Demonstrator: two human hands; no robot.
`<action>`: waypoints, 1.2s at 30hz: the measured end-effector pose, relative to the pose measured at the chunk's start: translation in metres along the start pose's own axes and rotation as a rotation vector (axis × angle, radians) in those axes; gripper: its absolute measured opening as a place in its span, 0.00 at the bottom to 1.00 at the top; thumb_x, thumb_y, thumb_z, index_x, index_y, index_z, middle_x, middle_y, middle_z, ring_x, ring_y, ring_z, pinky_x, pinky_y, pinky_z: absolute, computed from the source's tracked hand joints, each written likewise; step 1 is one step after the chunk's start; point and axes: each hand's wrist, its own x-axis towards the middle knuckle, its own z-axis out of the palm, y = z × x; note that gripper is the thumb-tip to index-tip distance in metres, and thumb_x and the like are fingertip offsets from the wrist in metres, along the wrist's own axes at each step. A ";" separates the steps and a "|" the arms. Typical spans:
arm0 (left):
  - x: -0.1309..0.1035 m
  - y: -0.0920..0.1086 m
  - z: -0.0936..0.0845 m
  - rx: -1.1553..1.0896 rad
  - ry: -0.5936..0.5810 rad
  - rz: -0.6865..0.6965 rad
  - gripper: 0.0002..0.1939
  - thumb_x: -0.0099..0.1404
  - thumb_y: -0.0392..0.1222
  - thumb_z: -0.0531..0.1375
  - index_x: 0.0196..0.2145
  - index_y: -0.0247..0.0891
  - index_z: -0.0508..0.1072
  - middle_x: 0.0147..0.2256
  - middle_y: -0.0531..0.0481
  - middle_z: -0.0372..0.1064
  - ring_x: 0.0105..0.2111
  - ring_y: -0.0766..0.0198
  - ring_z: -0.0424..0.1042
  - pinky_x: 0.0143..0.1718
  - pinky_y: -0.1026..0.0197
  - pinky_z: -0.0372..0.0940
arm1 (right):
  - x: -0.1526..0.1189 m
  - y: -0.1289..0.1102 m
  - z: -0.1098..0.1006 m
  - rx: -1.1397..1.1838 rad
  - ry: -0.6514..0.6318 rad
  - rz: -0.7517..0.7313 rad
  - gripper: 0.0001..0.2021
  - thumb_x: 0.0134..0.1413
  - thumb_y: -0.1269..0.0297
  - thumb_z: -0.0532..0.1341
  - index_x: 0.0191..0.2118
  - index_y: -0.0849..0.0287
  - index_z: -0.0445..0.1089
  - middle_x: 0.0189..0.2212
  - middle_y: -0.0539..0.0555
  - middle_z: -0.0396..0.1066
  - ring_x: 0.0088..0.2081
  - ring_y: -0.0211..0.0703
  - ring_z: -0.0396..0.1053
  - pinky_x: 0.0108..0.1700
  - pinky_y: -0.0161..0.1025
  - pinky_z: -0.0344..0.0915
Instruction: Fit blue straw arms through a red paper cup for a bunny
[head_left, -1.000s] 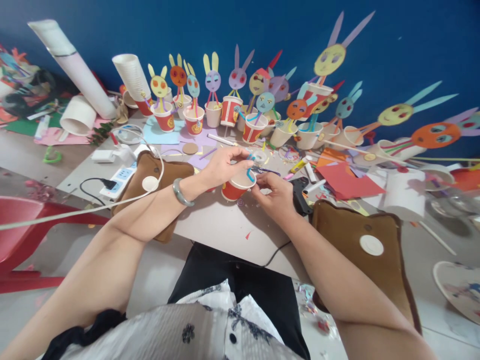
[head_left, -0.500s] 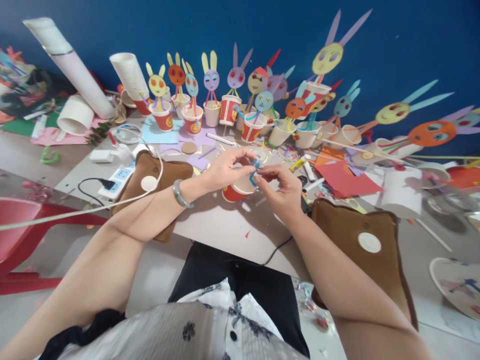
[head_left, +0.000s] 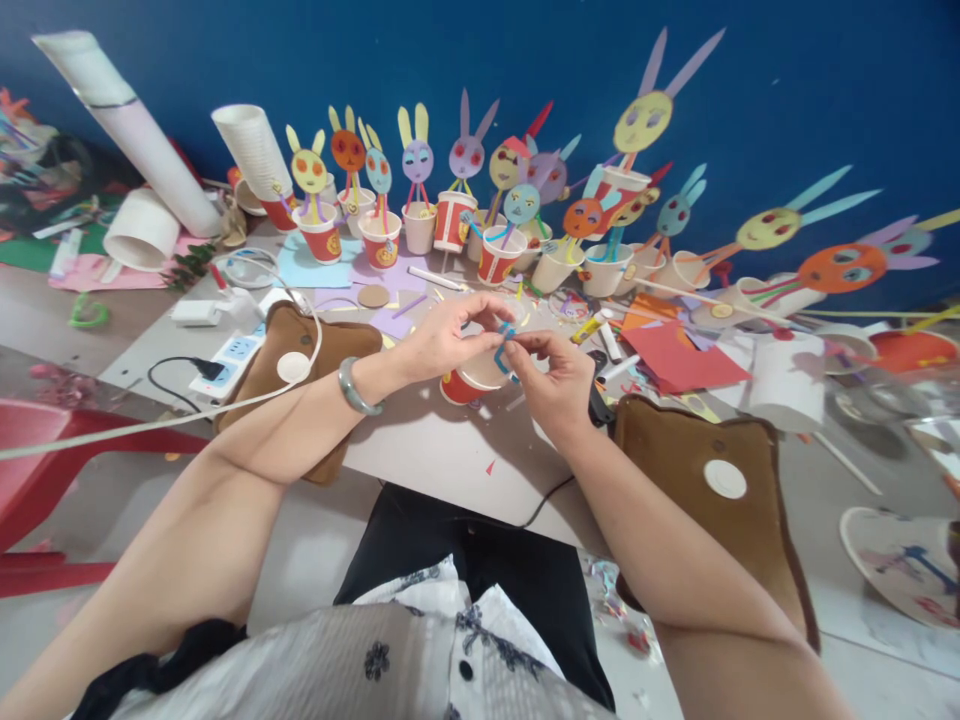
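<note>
My left hand (head_left: 466, 335), with a bangle on its wrist, pinches a small folded blue paper strip (head_left: 502, 360) between thumb and fingers. From the other side my right hand (head_left: 553, 375) grips the same strip, so the two sets of fingertips nearly meet. Just below and behind them stands a red and white paper cup (head_left: 469, 385), partly covered by the hands. Part of the strip hangs over the cup's opening; I cannot tell whether it touches the cup.
Paper-cup rabbits with round faces, such as a blue-faced one (head_left: 523, 205), line the wall side. Brown cushions (head_left: 705, 500) flank me. A power strip (head_left: 232, 362) and cable lie left. Red paper (head_left: 686, 355), a glue stick (head_left: 591, 327) and scraps lie right.
The view has shifted slightly, moving the surroundings a little left. Both hands keep hold of the blue strip, with the fingertips only slightly readjusted.
</note>
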 end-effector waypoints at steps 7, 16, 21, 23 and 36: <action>0.000 0.000 -0.001 -0.013 -0.015 0.002 0.08 0.65 0.42 0.67 0.39 0.37 0.75 0.40 0.46 0.78 0.40 0.64 0.76 0.47 0.60 0.71 | 0.001 -0.004 0.001 0.043 0.005 0.056 0.08 0.56 0.58 0.66 0.32 0.56 0.76 0.26 0.50 0.77 0.27 0.38 0.68 0.33 0.38 0.67; 0.001 0.000 -0.001 -0.045 -0.021 0.035 0.08 0.64 0.43 0.69 0.37 0.37 0.76 0.37 0.47 0.78 0.38 0.64 0.76 0.44 0.59 0.71 | 0.002 -0.008 0.000 0.073 -0.019 0.126 0.08 0.54 0.59 0.65 0.29 0.57 0.76 0.24 0.49 0.76 0.26 0.38 0.67 0.33 0.39 0.65; 0.001 0.000 -0.002 -0.057 -0.025 0.044 0.06 0.64 0.41 0.68 0.36 0.36 0.77 0.35 0.48 0.78 0.37 0.64 0.75 0.44 0.60 0.70 | 0.004 -0.003 0.001 0.175 -0.039 0.163 0.08 0.54 0.60 0.66 0.28 0.57 0.76 0.22 0.48 0.74 0.24 0.36 0.67 0.31 0.37 0.64; 0.001 -0.001 -0.002 -0.072 -0.024 0.053 0.05 0.63 0.39 0.68 0.36 0.36 0.77 0.35 0.48 0.78 0.37 0.65 0.75 0.43 0.60 0.70 | 0.005 -0.003 0.001 0.224 -0.057 0.196 0.08 0.54 0.60 0.67 0.28 0.57 0.76 0.21 0.48 0.73 0.24 0.36 0.67 0.30 0.37 0.65; 0.001 0.001 -0.002 -0.066 -0.021 -0.014 0.08 0.63 0.44 0.69 0.35 0.37 0.78 0.36 0.48 0.78 0.38 0.64 0.76 0.45 0.59 0.71 | 0.009 -0.006 0.000 0.322 -0.112 0.280 0.13 0.51 0.52 0.70 0.27 0.56 0.74 0.19 0.46 0.70 0.23 0.36 0.67 0.29 0.36 0.66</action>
